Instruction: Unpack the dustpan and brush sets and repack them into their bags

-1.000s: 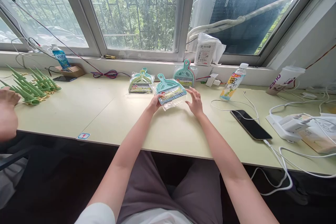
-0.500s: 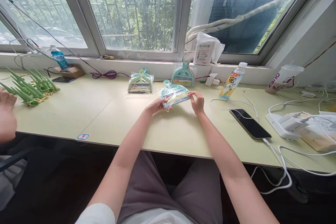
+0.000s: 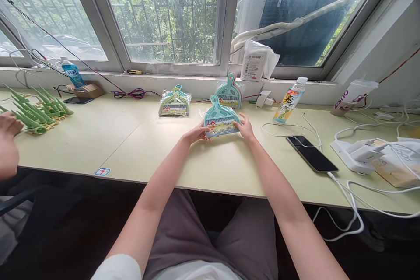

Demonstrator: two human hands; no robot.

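Note:
A teal mini dustpan set in clear wrap stands upright on the pale green table, handle up. My left hand pinches its lower left corner and my right hand holds its lower right corner. A second packaged set lies flat to the left, and a third leans against the window ledge behind.
A drink bottle, a phone on a white cable, and a charger block lie to the right. Green plastic pieces are heaped far left, near another person's hand. A white packet sits on the sill.
The wrapped dustpan set has gone from lying tilted in my hands to standing upright on the table. My right hand closed onto its right corner.

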